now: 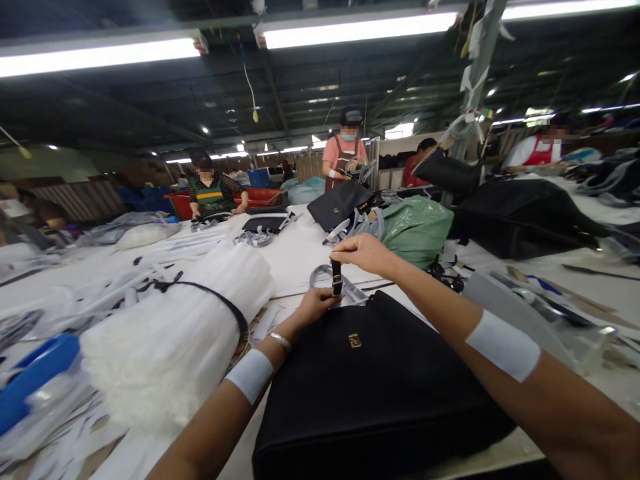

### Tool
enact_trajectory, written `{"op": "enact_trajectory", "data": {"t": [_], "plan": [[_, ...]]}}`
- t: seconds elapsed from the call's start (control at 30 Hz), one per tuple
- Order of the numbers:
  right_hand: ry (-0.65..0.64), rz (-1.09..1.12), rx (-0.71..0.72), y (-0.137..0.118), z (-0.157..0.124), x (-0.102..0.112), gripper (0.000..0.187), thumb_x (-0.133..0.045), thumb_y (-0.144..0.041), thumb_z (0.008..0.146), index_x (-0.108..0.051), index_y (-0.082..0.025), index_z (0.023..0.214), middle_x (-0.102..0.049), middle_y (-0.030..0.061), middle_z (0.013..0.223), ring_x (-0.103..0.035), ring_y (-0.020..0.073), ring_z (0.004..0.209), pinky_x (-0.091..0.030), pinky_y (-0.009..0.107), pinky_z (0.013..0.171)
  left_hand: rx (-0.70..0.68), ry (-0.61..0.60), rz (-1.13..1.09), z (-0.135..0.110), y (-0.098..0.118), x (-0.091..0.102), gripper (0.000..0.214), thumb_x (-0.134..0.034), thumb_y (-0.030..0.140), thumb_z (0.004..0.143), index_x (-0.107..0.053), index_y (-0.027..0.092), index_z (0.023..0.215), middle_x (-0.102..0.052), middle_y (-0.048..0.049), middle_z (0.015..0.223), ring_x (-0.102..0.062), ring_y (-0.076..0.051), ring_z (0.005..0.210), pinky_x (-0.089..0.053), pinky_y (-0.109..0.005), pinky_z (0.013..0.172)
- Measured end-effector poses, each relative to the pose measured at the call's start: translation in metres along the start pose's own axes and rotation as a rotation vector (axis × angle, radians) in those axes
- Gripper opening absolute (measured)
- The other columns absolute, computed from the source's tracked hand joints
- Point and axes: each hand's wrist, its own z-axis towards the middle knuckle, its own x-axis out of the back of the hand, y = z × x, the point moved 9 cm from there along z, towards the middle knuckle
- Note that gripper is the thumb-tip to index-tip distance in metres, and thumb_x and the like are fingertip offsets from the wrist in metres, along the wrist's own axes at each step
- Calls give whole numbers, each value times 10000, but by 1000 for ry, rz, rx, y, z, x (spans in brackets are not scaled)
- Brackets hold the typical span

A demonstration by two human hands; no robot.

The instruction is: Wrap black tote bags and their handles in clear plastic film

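A black handbag [380,393] with a small gold clasp lies on the table right in front of me. Past its far edge, a short black strap [337,275] with a gold buckle stands upright between my hands. My right hand [364,255] pinches the strap's upper end. Lower down, the fingers of my left hand [318,305] close on the strap near the buckle, just above the bag's edge. A handle in grey wrapping [320,273] curves behind the strap. Whether the strap joins the bag is hidden.
At left lies a big roll of white foam sheet [175,340] tied with a black band. A green plastic bag [417,230] and another black handbag [340,203] sit farther back. Plastic scraps cover the right side. Several co-workers stand across the table.
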Motion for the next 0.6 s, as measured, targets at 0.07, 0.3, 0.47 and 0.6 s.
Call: {"op": "enact_trajectory", "data": {"t": [0.07, 0.3, 0.47, 0.6], "plan": [[-167, -131, 46, -18, -20, -11, 209, -654, -339, 786, -776, -169, 782, -735, 9, 729, -642, 175, 710, -437, 255, 648, -31, -45, 26, -2, 2, -2, 310, -644, 419, 838, -752, 130, 830, -721, -50, 822, -635, -216, 829, -482, -320, 825], [-537, -387, 19, -31, -119, -48, 218, -563, -263, 885, -766, -242, 959, -762, 13, 921, -681, 191, 842, -451, 264, 776, -134, -272, 26, -12, 12, -13, 253, -645, 201, 813, -768, 182, 1033, -736, -69, 1089, -644, -215, 1028, -451, -300, 982], [-681, -357, -62, -8, -154, -67, 245, -534, -256, 887, -760, -263, 981, -762, 38, 943, -695, 221, 863, -488, 296, 815, -187, -357, 128, -20, 19, -20, 392, -570, 87, 812, -737, 217, 1141, -689, -64, 1200, -616, -204, 1102, -422, -295, 1029], [-706, -318, -94, 2, -160, -70, 256, -516, -259, 898, -754, -281, 990, -760, 23, 941, -701, 216, 865, -503, 290, 809, -182, -376, 291, -26, 20, -24, 454, -525, 58, 816, -726, 265, 1166, -657, -42, 1261, -600, -216, 1140, -415, -305, 1037]]}}
